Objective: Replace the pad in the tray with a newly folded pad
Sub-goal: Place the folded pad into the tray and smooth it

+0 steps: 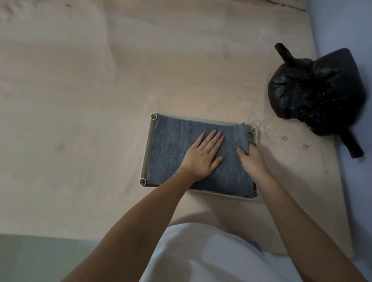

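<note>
While I look down from my head camera, the grey felt pad (181, 150) lies inside the shallow cream tray (147, 148), covering nearly all of its floor. That tray sits flat on a pale plywood board (88, 81), toward the board's right half.

My left hand (203, 155) rests palm down on the middle of the pad, fingers straight and together, pressing the fabric flat and gripping nothing. My right hand (251, 156) is just beside it at the pad's right edge, its thumb on top of the fabric and its fingers curled under, pinching that edge where it rides up against the tray's right wall. The pad's far right corner stands a little above the rim there, while the left side lies down within the walls.

Both of my forearms reach in from the lower edge of the view, over my white top (200, 261).

Well apart from the tray, to the right, a knotted black plastic bag (316, 92) sits on the board's right edge, half over the bluish floor (371, 194).
</note>
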`<state>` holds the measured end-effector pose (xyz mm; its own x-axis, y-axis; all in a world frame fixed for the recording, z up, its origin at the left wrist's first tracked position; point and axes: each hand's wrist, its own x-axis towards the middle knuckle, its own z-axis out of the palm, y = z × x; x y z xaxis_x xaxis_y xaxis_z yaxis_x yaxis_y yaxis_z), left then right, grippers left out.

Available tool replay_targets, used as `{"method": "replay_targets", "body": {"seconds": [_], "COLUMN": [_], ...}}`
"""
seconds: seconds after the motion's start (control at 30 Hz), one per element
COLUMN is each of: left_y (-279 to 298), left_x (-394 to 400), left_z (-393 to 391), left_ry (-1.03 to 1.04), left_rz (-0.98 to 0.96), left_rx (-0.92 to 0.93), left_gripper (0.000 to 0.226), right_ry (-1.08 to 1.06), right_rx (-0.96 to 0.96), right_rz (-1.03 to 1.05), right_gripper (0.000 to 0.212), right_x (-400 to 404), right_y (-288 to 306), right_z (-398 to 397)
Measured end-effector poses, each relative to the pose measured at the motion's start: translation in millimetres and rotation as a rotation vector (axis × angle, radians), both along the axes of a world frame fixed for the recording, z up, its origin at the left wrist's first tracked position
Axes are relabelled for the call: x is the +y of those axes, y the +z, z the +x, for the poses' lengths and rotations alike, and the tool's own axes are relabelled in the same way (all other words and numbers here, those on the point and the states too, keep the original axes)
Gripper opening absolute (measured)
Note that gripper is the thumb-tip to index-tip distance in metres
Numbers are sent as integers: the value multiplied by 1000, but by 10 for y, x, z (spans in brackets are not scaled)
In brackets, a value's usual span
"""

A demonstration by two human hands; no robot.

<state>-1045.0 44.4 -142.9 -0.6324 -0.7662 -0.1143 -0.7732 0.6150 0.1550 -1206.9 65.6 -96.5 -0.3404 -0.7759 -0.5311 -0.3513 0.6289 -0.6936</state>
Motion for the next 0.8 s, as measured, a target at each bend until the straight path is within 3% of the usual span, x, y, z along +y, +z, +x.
{"method": "replay_targets", "body": {"seconds": [0.27, 0.57, 0.73, 0.8], "left_y": [15, 85, 327, 427], "left_x": [-68, -30, -67, -43], "left_z": [356, 772, 911, 1119], "left_ry": [213, 585, 466, 313], "left_rz": [-3, 19, 136, 77], "left_rx": [91, 150, 311, 219], "left_gripper": [59, 58, 56, 59], "right_ry": [-2, 0, -9, -13], "right_rx": [12, 25, -18, -62], "right_rz": [22, 8, -1, -15], "right_gripper": [30, 31, 29, 31], "right_x": [-17, -24, -33, -27], "right_y": [-26, -10, 31, 60], "right_z": [-1, 10, -29, -50]}}
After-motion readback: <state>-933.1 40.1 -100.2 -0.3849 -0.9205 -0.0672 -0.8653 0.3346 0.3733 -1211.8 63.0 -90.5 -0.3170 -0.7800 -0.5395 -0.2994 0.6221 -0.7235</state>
